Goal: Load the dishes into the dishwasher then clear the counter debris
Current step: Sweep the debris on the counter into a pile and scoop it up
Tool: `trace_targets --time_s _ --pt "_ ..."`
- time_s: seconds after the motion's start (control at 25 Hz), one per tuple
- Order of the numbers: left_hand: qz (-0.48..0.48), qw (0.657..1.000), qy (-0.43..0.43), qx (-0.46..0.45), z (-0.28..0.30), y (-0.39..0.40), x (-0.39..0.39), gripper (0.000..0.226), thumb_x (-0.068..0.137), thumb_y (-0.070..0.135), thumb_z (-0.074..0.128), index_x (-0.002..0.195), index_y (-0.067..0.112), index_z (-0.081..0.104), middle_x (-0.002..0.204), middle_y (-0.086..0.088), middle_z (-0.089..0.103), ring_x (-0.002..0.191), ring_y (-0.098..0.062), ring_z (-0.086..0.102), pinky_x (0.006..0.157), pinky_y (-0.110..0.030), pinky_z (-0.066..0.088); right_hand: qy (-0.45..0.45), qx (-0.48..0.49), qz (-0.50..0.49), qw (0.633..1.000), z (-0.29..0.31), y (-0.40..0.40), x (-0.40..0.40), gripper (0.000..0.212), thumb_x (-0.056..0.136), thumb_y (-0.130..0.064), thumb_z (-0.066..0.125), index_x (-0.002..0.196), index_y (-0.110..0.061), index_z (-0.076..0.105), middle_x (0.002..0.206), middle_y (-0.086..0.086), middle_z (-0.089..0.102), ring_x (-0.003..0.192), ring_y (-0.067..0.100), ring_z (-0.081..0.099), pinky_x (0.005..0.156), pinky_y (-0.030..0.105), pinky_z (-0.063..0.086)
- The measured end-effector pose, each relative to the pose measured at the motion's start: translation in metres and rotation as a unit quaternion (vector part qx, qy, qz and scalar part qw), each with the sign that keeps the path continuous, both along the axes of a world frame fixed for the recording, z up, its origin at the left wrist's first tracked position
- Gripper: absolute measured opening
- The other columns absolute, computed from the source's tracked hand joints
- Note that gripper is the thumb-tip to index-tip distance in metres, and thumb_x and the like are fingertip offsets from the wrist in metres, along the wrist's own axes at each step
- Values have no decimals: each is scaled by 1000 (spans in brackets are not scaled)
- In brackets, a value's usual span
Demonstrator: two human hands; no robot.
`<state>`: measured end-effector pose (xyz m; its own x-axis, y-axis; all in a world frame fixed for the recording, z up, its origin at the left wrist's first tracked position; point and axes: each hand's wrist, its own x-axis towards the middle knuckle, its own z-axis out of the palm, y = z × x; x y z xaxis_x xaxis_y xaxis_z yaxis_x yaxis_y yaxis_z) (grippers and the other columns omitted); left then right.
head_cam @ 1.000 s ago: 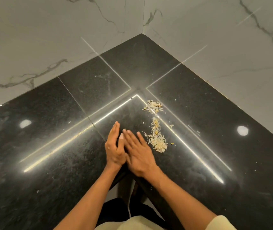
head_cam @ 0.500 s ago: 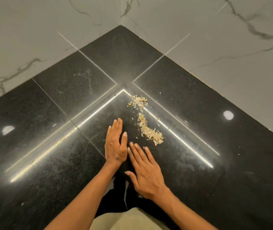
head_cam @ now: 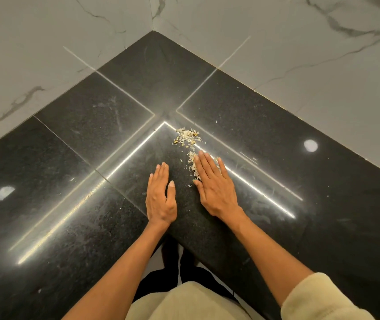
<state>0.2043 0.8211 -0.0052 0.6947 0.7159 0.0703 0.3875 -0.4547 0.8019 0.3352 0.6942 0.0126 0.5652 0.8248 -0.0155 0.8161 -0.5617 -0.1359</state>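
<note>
The crumbs (head_cam: 187, 138) are small, pale bits, some white and some a little yellow. They lie in a thin line on the black table (head_cam: 253, 125), close to the inside corner where two bright strips of light meet. The far end of the line is a small heap. The near end runs down under the fingers of the right hand (head_cam: 215, 184). A few loose bits lie just beside the line.

The right hand lies flat on the table, palm down. Its grip is spread, with the fingers straight and a little apart. The fingertips (head_cam: 201, 154) rest on the near part of the crumbs. It holds nothing.

The left hand (head_cam: 160, 197) is just to the left of the crumbs and does not touch them. It stands on its edge on the table, with the fingers straight and pressed together and the thumb up. It holds nothing too. The two hands are near each other but apart.

The table is dark, shiny stone that bends round a corner. Two round spots of light shine on it, one far left and one far right. Behind it stand white marble walls (head_cam: 69, 42) with grey veins. At the bottom is a cream sleeve (head_cam: 322, 299) on the right arm.
</note>
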Motion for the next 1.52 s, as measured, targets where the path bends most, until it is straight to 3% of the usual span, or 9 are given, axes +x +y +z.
trace_targets --time_s 0.16,0.32,0.72,0.84,0.96,1.04,1.2,1.36,1.52 --pt "-3 1000 -2 -1 1 -1 1 58 100 34 31 152 11 35 159 -1 33 150 -6 20 125 -38 14 30 80 -171 982 -3 -34 -46 83 100 -44 46 158 -1 6 167 16 -1 155 27 -3 126 49 9" --pt "-2 1000 -2 2 1 -1 2 59 100 35 30 153 10 34 160 -1 32 151 -7 19 125 -37 12 70 27 -291 954 -11 -35 -65 97 98 -64 32 156 4 -6 165 22 -13 154 32 -13 125 52 10" --pt "16 999 -15 -25 0 2 4 58 100 35 31 152 10 35 159 -2 34 150 -7 21 125 -39 16 141 94 -183 968 -10 96 5 89 100 -60 28 157 2 -3 166 20 -7 154 27 -10 126 44 3" --pt "18 999 -16 -46 5 10 13 60 99 36 31 154 11 32 160 -1 32 150 -6 21 125 -32 13 234 239 -158 929 -2 92 18 76 103 -46 38 159 -5 9 168 11 8 155 19 4 126 38 9" --pt "7 998 -19 -60 9 34 37 60 100 33 34 156 11 27 162 -1 26 151 -8 17 124 -23 8 206 311 -230 899 1 64 56 64 103 -36 44 157 -7 24 163 11 26 151 22 22 124 44 21" --pt "-9 999 -4 -52 9 52 53 61 101 29 35 157 10 22 163 -3 21 152 -11 14 124 -24 5 211 268 -268 901 -1 48 92 66 101 -40 39 157 -9 26 163 9 27 151 21 22 124 46 20" --pt "-70 996 49 -29 11 82 88 68 95 25 35 158 8 15 165 -6 14 152 -16 11 125 -38 8 190 133 -164 959 -7 55 135 65 103 -42 26 160 -15 15 167 3 10 154 13 3 126 40 1" --pt "-174 982 61 -31 19 101 117 76 86 26 29 159 14 12 165 0 14 145 2 11 124 -42 9 211 149 -109 960 -6 81 120 61 100 -33 24 159 -13 21 166 4 16 154 14 8 126 37 0" --pt "-224 973 36 -48 14 98 116 81 85 40 26 160 17 4 157 4 37 144 11 18 125 -39 10 238 166 -28 957 -10 74 88 55 104 -24 28 156 -11 28 164 5 23 153 11 12 126 36 4"
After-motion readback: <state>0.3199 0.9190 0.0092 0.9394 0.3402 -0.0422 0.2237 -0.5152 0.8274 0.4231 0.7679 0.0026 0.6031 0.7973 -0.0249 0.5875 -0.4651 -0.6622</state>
